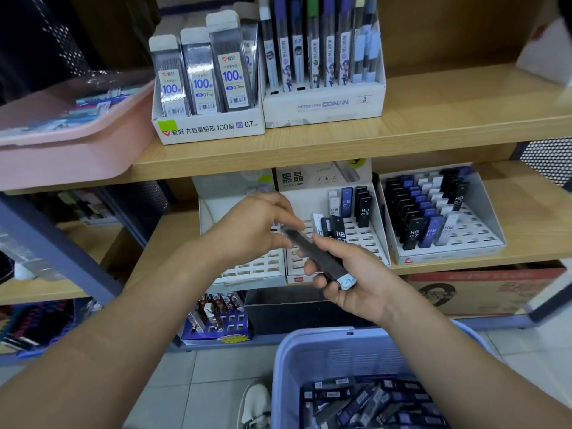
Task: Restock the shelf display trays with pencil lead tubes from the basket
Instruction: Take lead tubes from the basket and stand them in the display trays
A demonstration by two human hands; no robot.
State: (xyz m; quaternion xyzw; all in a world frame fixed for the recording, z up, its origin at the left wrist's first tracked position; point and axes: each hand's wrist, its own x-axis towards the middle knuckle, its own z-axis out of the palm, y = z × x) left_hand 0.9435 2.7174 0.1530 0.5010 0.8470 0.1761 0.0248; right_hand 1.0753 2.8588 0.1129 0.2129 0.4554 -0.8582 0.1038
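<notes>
Fingers [309, 269] of the right hand [349, 283] curl under the lower half of a slim dark plastic pencil lead tube with a pale blue cap [312, 250], and the left hand [257, 224] pinches its upper end. The tube lies slanted at centre frame. The white slotted cardboard display tray [362, 243] is at 12 o'clock and the pale blue plastic basket [309, 342] at 5 o'clock. It looks light, stiff and smooth, so a pinch on the flat sides near mid-length should steer it best.

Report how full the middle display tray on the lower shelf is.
Mostly empty: the middle display tray holds a few upright tubes; most of its slots are bare.
</notes>
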